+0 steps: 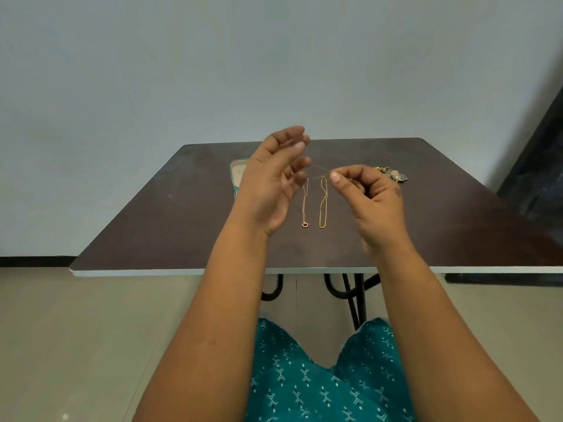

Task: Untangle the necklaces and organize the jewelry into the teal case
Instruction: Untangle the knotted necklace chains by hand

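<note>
Your right hand (370, 193) pinches a fine gold chain (320, 169) above the desk (158, 214); your left hand (274, 181) is relaxed, fingers apart. Two necklaces (313, 205) lie straight, lengthwise toward you. The teal case (236, 178) sits behind your left hand.

Light: soft, even, dim-cool; faint sheen on dark brown tabletop (170, 208).
Edges: wide-angle bending.
Focus: mostly sharp.

dark brown square laminate table (158, 214) on black metal legs (355, 300) | pale grey wall (274, 62) | beige floor (76, 330)
</note>
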